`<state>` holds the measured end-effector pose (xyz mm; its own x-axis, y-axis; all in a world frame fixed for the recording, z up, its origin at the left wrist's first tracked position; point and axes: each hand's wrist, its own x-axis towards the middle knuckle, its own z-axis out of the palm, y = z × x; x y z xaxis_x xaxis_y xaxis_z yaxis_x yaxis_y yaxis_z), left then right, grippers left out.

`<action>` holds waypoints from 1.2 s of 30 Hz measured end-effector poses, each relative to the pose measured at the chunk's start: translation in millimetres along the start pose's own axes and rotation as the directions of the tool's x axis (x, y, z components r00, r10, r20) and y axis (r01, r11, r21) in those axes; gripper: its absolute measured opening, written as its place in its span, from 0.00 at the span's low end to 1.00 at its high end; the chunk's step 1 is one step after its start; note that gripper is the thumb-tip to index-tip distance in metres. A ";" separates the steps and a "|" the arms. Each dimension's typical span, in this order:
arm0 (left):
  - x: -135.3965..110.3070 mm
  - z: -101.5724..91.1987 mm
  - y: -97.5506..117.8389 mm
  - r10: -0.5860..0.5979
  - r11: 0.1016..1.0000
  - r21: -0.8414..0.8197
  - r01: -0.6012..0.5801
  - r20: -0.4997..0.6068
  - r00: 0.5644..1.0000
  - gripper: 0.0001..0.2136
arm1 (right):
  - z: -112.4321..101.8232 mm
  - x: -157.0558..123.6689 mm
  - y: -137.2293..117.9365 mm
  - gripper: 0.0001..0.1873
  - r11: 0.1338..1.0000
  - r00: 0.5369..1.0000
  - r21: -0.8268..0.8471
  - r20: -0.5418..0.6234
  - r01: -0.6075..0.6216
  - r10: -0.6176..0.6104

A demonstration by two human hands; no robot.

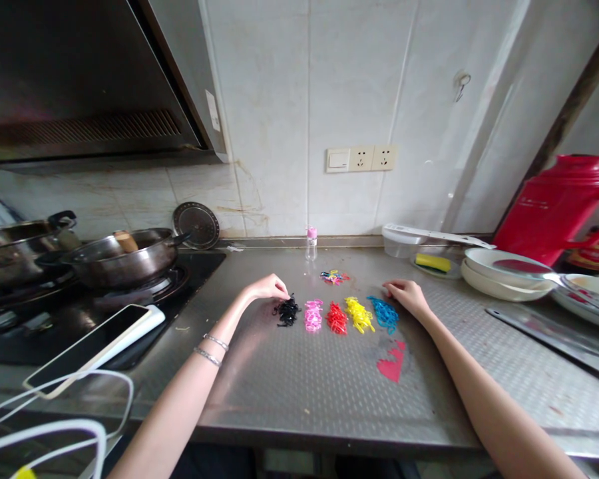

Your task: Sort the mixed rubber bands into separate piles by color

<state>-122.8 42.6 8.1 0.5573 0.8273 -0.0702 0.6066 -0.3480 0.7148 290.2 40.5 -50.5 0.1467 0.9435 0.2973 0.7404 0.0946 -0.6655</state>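
Note:
Small rubber bands lie in colour-sorted piles on the steel counter: black [287, 311], pink [313, 315], red [337, 318], yellow [359, 314] and blue [384, 314]. A mixed-colour pile [334, 277] sits behind them. My left hand [268, 288] has its fingertips pinched together at the upper left edge of the black pile. Beside the blue pile, my right hand [407, 295] rests low with its fingers curled together. Whatever either hand may hold is too small or hidden to make out. A small clear bottle with a pink cap [311, 244] stands near the wall.
A torn red paper piece [393, 362] lies in front of the blue pile. Left are a stove with pans [122, 259] and a white phone-like device [92, 349] with a cable. Right are bowls [504, 283], a cleaver-like blade [559, 342] and a red thermos [554, 209].

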 end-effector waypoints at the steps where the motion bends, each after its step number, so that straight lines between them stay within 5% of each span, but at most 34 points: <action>1: -1.5 -0.5 1.3 -0.005 1.000 0.001 0.006 -0.007 1.000 0.14 | 0.0 0.0 -0.2 0.19 1.000 1.000 -0.004 -0.002 0.004 -0.004; 13: -2.3 -7.8 -8.4 -0.179 0.983 -0.078 0.166 -0.228 0.957 0.22 | 2.5 1.4 -2.0 0.18 1.000 1.000 0.010 0.007 0.003 -0.003; 26: 2.3 -4.3 -14.4 -0.116 0.992 -0.090 0.092 -0.310 0.944 0.21 | 39.5 34.6 -45.2 0.15 0.973 0.972 -0.086 0.112 0.216 -0.206; 36: 3.9 -0.5 -18.4 -0.069 0.997 -0.060 0.053 -0.316 0.946 0.21 | 67.7 53.4 -60.6 0.20 0.970 0.968 -0.136 0.181 0.201 -0.176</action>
<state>-132.1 52.4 -5.0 0.3066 0.9461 0.1040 0.6002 -0.2770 0.7504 208.7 106.6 -40.7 -0.1069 0.9539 0.2804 0.8369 0.2386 -0.4926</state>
